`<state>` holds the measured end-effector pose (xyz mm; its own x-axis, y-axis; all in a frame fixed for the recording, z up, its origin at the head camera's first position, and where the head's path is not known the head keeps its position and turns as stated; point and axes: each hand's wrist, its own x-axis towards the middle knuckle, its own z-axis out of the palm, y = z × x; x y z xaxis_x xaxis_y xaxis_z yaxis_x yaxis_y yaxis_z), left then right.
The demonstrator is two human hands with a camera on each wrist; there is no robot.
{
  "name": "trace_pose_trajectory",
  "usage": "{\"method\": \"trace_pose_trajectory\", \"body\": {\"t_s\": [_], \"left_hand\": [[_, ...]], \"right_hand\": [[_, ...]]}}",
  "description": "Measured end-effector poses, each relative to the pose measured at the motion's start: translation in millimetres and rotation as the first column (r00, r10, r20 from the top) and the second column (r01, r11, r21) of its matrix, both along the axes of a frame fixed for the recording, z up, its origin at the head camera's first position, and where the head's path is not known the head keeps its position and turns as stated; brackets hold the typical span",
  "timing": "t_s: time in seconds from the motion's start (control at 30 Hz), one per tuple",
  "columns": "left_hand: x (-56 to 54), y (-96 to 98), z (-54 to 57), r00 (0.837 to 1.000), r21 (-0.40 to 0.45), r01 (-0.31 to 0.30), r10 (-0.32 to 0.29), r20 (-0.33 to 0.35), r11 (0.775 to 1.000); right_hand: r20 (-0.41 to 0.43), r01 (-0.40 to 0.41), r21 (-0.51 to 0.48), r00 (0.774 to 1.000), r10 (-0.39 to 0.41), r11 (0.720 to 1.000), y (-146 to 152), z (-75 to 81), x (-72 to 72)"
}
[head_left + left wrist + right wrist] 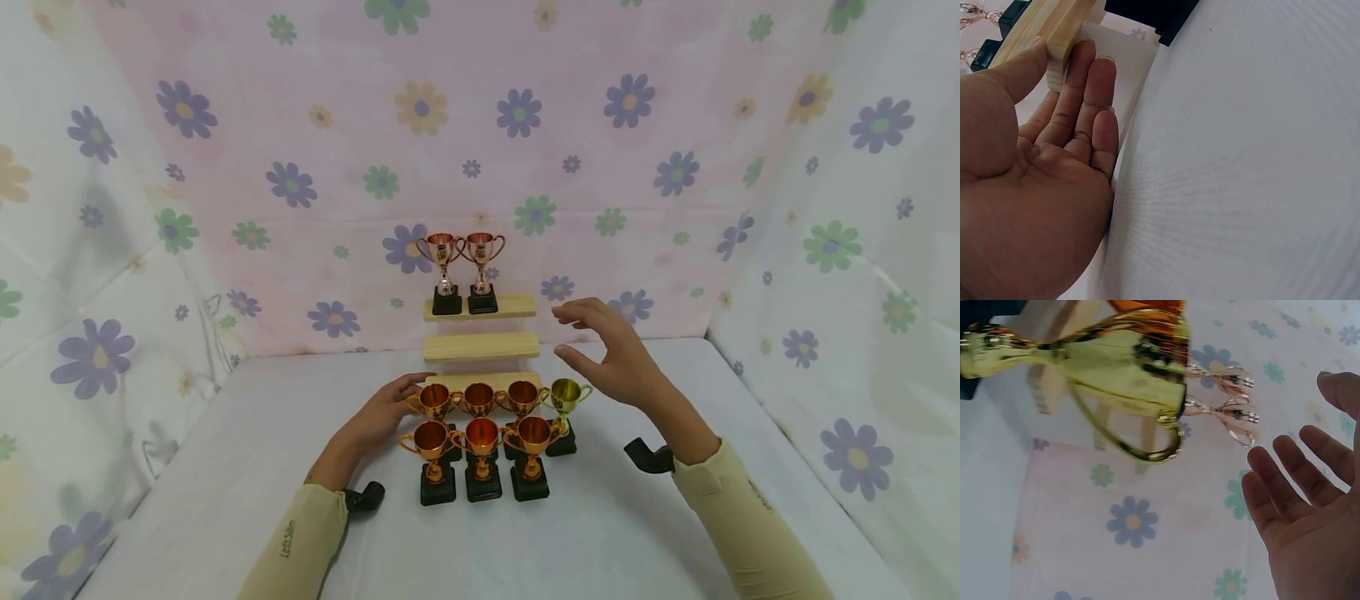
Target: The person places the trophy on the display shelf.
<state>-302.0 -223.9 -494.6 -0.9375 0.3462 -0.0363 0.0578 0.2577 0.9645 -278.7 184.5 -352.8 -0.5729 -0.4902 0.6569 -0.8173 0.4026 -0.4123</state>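
My left hand (378, 415) is at the left end of a stepped wooden display stand (482, 347). In the left wrist view, the thumb lies on one face of its wooden step (1063, 34) and the fingers reach round the other. My right hand (618, 360) is raised to the right of the stand, fingers spread and holding nothing. Near it stands a yellow-gold trophy cup (566, 397), large in the right wrist view. Two rose-gold trophy cups (482, 254) stand side by side on the top step, towards its left.
Several orange-gold trophy cups (483, 454) with black bases stand in two rows on the white tabletop (607, 533), before the lowest step. A flowered cloth (465, 117) hangs behind and at both sides. Black wrist mounts (366, 498) sit on both forearms.
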Motion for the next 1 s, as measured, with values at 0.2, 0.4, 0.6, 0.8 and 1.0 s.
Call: {"method": "trace_pose_trajectory", "body": {"t_s": [0.2, 0.4, 0.6, 0.8, 1.0], "left_hand": [[-0.9, 1.2, -1.3, 1.0, -0.007, 0.0, 0.0, 0.0, 1.0], [-0.5, 0.2, -2.1, 1.0, -0.02, -0.009, 0.009, 0.001, 1.0], [1.1, 0.3, -0.6, 1.0, 0.005, 0.017, -0.017, -0.002, 1.0], [0.8, 1.0, -0.7, 1.0, 0.024, 0.026, -0.026, 0.005, 0.999], [-0.9, 0.1, -2.1, 1.0, 0.027, 0.028, -0.028, -0.001, 0.999]], "right_hand": [[0.041, -0.002, 0.035, 0.999, 0.001, 0.999, 12.0, -23.2, 8.5], [0.05, -0.068, 0.028, 0.997, 0.066, 0.997, 20.8, -39.4, 9.0], [0.062, -0.12, 0.045, 0.991, 0.117, 0.992, 24.4, -42.4, 8.0], [0.133, -0.153, 0.09, 0.981, 0.14, 0.984, 22.8, -46.7, 9.4], [0.2, -0.152, 0.149, 0.972, 0.121, 0.977, 19.7, -53.3, 9.5]]}}
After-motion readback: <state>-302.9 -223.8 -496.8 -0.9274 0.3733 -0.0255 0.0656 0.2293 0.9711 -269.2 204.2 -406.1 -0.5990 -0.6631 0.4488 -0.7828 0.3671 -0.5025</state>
